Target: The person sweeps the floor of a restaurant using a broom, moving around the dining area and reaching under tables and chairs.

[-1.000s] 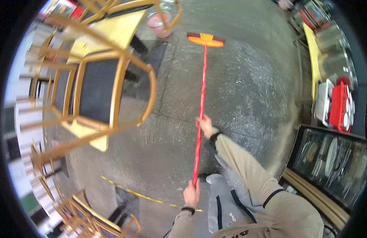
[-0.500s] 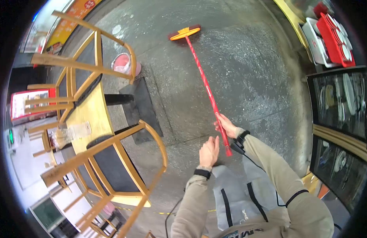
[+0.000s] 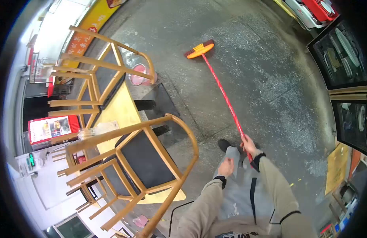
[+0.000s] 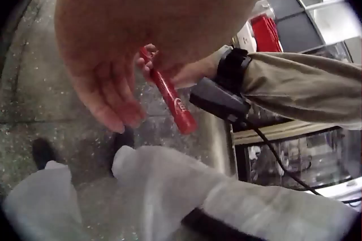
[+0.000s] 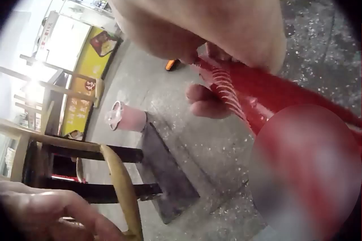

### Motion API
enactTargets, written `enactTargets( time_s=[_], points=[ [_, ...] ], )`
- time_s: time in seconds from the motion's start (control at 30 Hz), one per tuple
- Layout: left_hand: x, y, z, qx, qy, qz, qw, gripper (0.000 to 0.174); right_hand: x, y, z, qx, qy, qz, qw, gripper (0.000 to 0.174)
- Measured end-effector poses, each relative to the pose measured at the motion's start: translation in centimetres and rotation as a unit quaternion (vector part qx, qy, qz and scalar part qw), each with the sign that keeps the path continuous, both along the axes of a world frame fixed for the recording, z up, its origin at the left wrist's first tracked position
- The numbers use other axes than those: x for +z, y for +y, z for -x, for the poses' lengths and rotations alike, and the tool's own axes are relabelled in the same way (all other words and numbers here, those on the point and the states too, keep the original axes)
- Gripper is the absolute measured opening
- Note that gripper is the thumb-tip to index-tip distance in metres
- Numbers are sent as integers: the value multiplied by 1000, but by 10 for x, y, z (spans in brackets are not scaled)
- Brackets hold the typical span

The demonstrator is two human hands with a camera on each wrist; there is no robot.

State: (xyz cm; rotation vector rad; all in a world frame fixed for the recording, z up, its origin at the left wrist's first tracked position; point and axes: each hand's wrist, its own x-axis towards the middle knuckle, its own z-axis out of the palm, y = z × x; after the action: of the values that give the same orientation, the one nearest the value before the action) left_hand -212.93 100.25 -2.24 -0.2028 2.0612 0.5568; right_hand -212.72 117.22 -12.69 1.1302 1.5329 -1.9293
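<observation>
A broom with a long red handle point(image 3: 224, 93) and an orange head point(image 3: 201, 50) with dark and yellow bristles reaches out over the grey floor. My right hand point(image 3: 250, 146) grips the handle near its end, fingers curled round it. In the left wrist view the handle's red end point(image 4: 180, 118) sticks out below that hand. My left hand point(image 3: 226, 167) hangs to the left of the handle, apart from it and holding nothing. Its fingers point(image 4: 113, 97) droop loosely in the left wrist view.
On the left, wooden chairs point(image 3: 149, 158) lie upturned on a yellow table point(image 3: 122, 105), their frames jutting toward my left arm. A pink bucket point(image 3: 137, 75) stands beyond the table. Glass-fronted cabinets point(image 3: 342, 55) line the right side. My shoe point(image 3: 227, 144) is below the hands.
My left hand has let go of the handle's lower end and moved away from it. The right hand keeps its grip. The view has swung round, and the broom head now sits lower in it.
</observation>
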Motion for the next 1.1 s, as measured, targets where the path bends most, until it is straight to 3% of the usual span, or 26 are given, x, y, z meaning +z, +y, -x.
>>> enactTargets(
  time_s=[0.1,0.13,0.2,0.27,0.37,0.43,0.47,0.5,0.53,0.63,0.67,0.7,0.73,0.77,0.83,0.87,0.93,1.03,1.07,1.1],
  points=[
    [-17,-21,-28,-16,1,24,1000,53,-36,-23,-73,55,-16,-133,989,36],
    [-17,-22,-35,-21,5,28,999,53,-18,-29,-89,47,-23,-130,990,35],
    [-16,-20,-42,-127,22,-38,991,56,23,-35,-135,43,24,-159,986,34],
    [-60,-18,-68,-106,26,-35,993,56,50,-47,-211,31,31,-170,984,37],
    [-87,-21,-113,-110,51,-10,993,62,91,-66,-305,2,39,-238,971,36],
    [-116,-19,-147,-33,43,-6,999,66,125,-84,-369,-19,5,-221,975,32],
    [-129,-14,-167,-39,43,-8,998,66,157,-89,-390,-14,-25,-191,981,32],
    [-139,-7,-187,26,0,-11,1000,69,165,-107,-424,-56,-42,-169,983,29],
    [-142,-5,-210,92,-46,-12,995,71,176,-121,-459,-27,-55,-173,983,27],
    [-130,-7,-268,-3,-70,22,997,70,243,-162,-507,-14,-151,-208,966,32],
    [-149,-26,-308,4,2,4,1000,57,242,-186,-539,-59,-165,-193,965,35],
    [-168,-40,-339,10,73,-16,997,45,269,-192,-540,-55,-199,-185,961,35],
    [-119,-35,-338,52,-34,-45,997,36,275,-210,-556,-80,-207,-193,956,34],
    [-62,-29,-330,95,-140,-70,983,27,329,-190,-516,-79,-219,-194,953,54],
    [-70,-43,-349,100,-221,-12,970,20,352,-190,-496,-36,-167,-346,922,49],
    [-73,-49,-357,96,-227,-8,969,20,349,-193,-493,-37,-175,-343,922,49],
    [-71,-49,-357,90,-169,-3,981,16,337,-205,-497,94,-399,-190,892,34],
    [-73,-35,-315,84,-162,-46,982,14,301,-211,-500,49,-313,-264,911,31],
    [-114,-43,-308,60,-105,-75,990,18,266,-217,-498,-3,-293,-307,906,32],
    [-60,4,-249,122,-117,-98,981,31,252,-198,-469,-14,-289,-295,911,31]
  ],
)
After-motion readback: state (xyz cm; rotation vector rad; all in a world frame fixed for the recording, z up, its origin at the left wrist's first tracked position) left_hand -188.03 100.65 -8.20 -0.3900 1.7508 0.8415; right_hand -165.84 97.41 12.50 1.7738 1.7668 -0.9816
